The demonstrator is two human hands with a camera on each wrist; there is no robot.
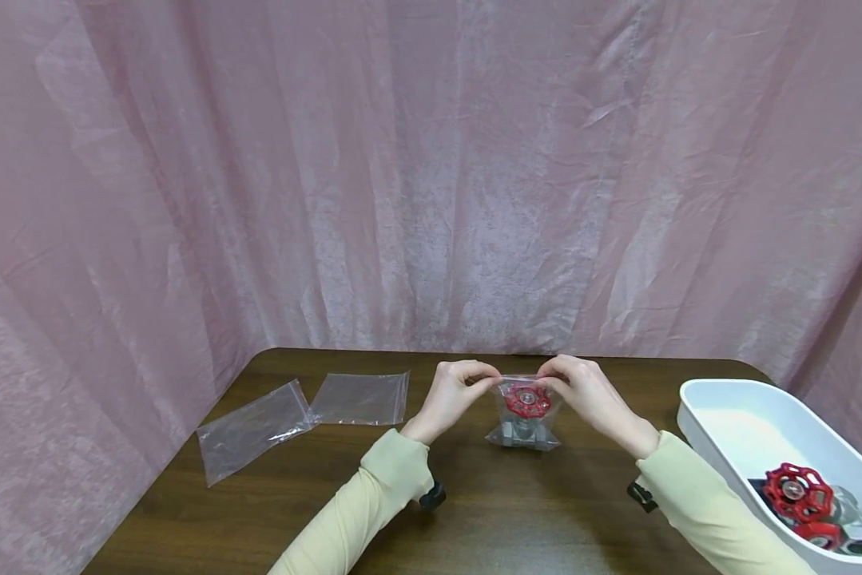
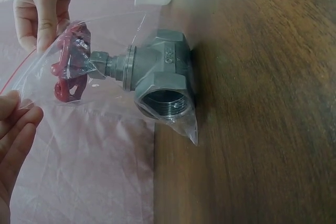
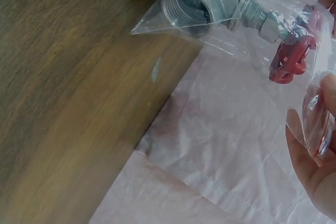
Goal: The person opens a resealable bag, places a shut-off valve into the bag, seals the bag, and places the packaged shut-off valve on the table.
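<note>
A gate valve with a red handwheel [image 1: 527,401] and grey metal body [image 2: 163,64] stands upright inside a clear zip bag [image 1: 506,415] on the table. My left hand [image 1: 454,394] pinches the left end of the bag's top edge between thumb and fingers. At the opposite end, my right hand [image 1: 587,391] pinches the same edge. A red zip line [image 2: 17,72] runs along the bag's mouth in the left wrist view. The valve's threaded opening [image 3: 186,11] shows through the plastic in the right wrist view.
Two flat clear bags [image 1: 254,427] [image 1: 362,399] lie on the left of the brown wooden table [image 1: 517,519], their ends meeting. At the right, a white tub [image 1: 711,447] holds more valves with red handwheels [image 1: 797,493]. A pink curtain [image 1: 431,200] hangs behind the table.
</note>
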